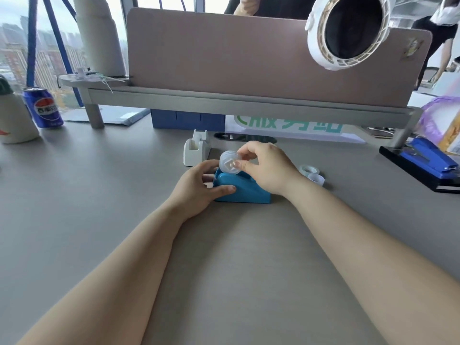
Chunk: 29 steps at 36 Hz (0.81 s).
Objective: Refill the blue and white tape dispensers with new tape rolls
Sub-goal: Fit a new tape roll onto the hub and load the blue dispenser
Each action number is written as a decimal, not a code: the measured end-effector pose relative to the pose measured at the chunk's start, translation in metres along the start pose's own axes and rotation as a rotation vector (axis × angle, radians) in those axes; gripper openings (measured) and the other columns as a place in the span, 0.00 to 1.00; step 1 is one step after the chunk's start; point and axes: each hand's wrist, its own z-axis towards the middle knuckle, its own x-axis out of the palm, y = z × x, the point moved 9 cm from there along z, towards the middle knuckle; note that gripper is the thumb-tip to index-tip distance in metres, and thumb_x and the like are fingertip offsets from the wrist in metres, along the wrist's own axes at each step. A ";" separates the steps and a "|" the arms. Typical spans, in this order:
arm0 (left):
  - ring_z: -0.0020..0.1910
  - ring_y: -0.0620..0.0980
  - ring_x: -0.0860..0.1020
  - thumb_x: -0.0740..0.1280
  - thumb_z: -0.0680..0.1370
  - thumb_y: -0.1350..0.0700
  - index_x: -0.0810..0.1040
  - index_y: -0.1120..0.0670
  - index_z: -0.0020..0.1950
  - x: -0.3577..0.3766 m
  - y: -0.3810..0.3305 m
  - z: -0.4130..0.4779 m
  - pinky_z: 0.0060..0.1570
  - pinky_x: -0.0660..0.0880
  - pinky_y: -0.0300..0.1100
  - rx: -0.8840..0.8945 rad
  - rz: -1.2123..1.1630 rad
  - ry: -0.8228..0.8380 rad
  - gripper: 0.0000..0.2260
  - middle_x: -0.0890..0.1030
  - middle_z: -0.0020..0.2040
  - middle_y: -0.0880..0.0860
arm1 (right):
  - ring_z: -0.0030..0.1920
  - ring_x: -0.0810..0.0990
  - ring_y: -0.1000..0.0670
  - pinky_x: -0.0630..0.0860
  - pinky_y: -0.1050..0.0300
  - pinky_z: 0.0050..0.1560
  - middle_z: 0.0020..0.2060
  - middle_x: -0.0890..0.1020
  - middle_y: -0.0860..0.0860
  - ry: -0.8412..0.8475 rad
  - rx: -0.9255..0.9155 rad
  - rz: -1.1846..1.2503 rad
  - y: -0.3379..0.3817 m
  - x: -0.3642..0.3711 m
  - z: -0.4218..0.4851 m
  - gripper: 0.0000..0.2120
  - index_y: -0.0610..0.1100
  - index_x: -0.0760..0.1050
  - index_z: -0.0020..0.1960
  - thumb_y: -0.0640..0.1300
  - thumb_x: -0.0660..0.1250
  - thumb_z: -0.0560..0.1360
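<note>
The blue tape dispenser [245, 189] stands on the grey desk at centre. My left hand [199, 188] grips its left end, thumb on the near side. My right hand [266, 165] pinches a clear tape roll on a white hub [229, 162] just above the dispenser's top slot. Behind them stands the white tape dispenser [196, 151], with no roll visible in it. Two more clear tape rolls [311, 173] lie on the desk to the right of my right wrist.
A blue stapler [428, 158] on a black notebook sits at the right. A cola can [42, 107] and a white bottle [15, 115] stand at far left. A raised shelf with a partition [249, 100] spans the back; a white fan [348, 31] hangs above.
</note>
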 end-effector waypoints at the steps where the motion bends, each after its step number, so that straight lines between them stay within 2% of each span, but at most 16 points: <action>1: 0.48 0.43 0.78 0.77 0.67 0.55 0.76 0.47 0.59 0.000 0.000 0.000 0.41 0.74 0.27 -0.001 0.004 -0.005 0.22 0.79 0.51 0.44 | 0.55 0.75 0.48 0.73 0.46 0.58 0.49 0.81 0.52 0.005 0.003 -0.003 -0.002 0.002 -0.001 0.08 0.50 0.77 0.51 0.52 0.67 0.74; 4: 0.51 0.43 0.79 0.78 0.65 0.52 0.76 0.46 0.59 -0.001 0.003 0.001 0.48 0.77 0.37 -0.014 0.020 -0.016 0.24 0.80 0.54 0.45 | 0.56 0.74 0.48 0.72 0.47 0.59 0.50 0.82 0.53 0.002 0.005 -0.020 -0.005 0.008 -0.006 0.09 0.49 0.78 0.51 0.52 0.67 0.74; 11: 0.50 0.44 0.79 0.78 0.65 0.52 0.76 0.47 0.59 0.000 0.003 -0.001 0.50 0.78 0.42 -0.017 0.003 -0.024 0.24 0.80 0.54 0.46 | 0.56 0.73 0.47 0.70 0.49 0.56 0.50 0.81 0.52 -0.013 -0.042 -0.166 0.006 0.005 -0.004 0.10 0.48 0.77 0.52 0.53 0.65 0.75; 17: 0.47 0.39 0.78 0.77 0.66 0.54 0.76 0.47 0.59 -0.001 -0.002 -0.003 0.44 0.74 0.32 -0.008 0.004 -0.026 0.23 0.79 0.51 0.43 | 0.56 0.72 0.47 0.67 0.53 0.52 0.52 0.80 0.51 0.003 -0.059 -0.306 0.013 0.004 -0.001 0.10 0.49 0.75 0.50 0.54 0.63 0.76; 21: 0.47 0.38 0.77 0.78 0.66 0.53 0.75 0.46 0.58 -0.001 -0.001 -0.003 0.44 0.74 0.32 -0.011 0.005 -0.025 0.23 0.79 0.50 0.41 | 0.55 0.72 0.46 0.68 0.52 0.53 0.52 0.81 0.51 0.009 -0.049 -0.284 0.013 0.003 -0.002 0.10 0.49 0.76 0.51 0.53 0.63 0.76; 25: 0.47 0.39 0.78 0.78 0.66 0.52 0.75 0.44 0.57 -0.001 -0.001 -0.003 0.48 0.76 0.37 -0.011 0.015 -0.025 0.22 0.79 0.51 0.43 | 0.56 0.72 0.46 0.70 0.51 0.54 0.51 0.81 0.51 0.013 -0.020 -0.249 0.009 0.002 -0.003 0.09 0.50 0.76 0.50 0.53 0.65 0.75; 29: 0.48 0.40 0.78 0.78 0.65 0.52 0.76 0.46 0.60 -0.002 0.002 -0.003 0.49 0.76 0.38 -0.023 0.025 -0.033 0.24 0.77 0.51 0.43 | 0.56 0.73 0.47 0.72 0.49 0.55 0.50 0.82 0.51 0.017 0.030 -0.192 -0.001 -0.005 -0.002 0.04 0.54 0.75 0.47 0.53 0.67 0.73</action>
